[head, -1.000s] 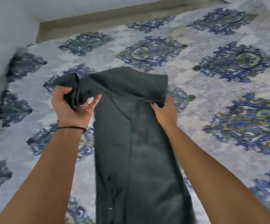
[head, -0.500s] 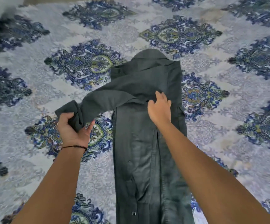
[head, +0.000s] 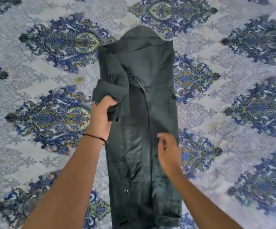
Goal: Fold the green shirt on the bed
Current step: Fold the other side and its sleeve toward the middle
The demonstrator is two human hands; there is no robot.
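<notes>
On the bed [head: 233, 100] with the blue flower cover, the green shirt [head: 144, 129] lies flat in a long strip. Left hand [head: 101, 118] fingers squeeze its sleeve cuff [head: 109, 95]. Right hand [head: 168, 151] hovers over the shirt, fingers loosely curled, holding nothing.

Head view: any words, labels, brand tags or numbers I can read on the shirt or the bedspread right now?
None. The green shirt shows no tag, print or label, only a plain metal snap. The bedspread carries an ornamental pattern only, with no lettering.
</notes>
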